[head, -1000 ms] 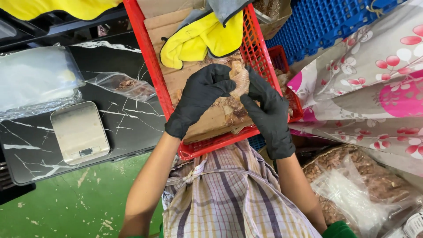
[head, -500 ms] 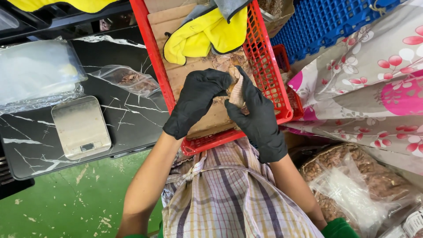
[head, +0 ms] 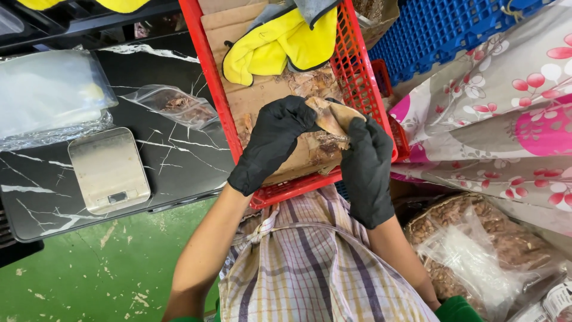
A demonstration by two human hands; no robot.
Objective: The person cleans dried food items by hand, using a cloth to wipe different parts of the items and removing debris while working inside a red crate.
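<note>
Fingers of both gloved hands were clamped on one brown dried piece (head: 331, 117), pinched between them above the red crate (head: 210, 89). Left hand (head: 273, 142), in a black glove, gripped the piece's left end, its fingertips curled over the top. Right hand (head: 364, 170), also in a black glove, held the right end and underside, its fingers closed around the edge. That piece hung over the crate's near right part, just above the cardboard (head: 250, 107) lining the crate floor, with brown scraps scattered on the cardboard beneath it.

At the crate's far end lay a yellow cloth (head: 280, 45), partly covered by a grey cloth (head: 316, 9). Left of the crate stood a black marbled bench (head: 173, 161). On it, near the front edge, sat a small metal scale (head: 108, 170). Near the bench's right edge, just beside the crate wall, lay a clear bag (head: 176, 106) holding a little brown material. A stack of clear bags (head: 47, 98) rested at the bench's far left.

Right of the crate stood a blue crate (head: 441, 36) and a flowered cloth (head: 506, 107). Below the cloth, at the lower right, lay a large clear sack (head: 476, 250) of brown dried pieces. A checked apron (head: 310, 262) covered the person's lap, above a green floor (head: 89, 280).
</note>
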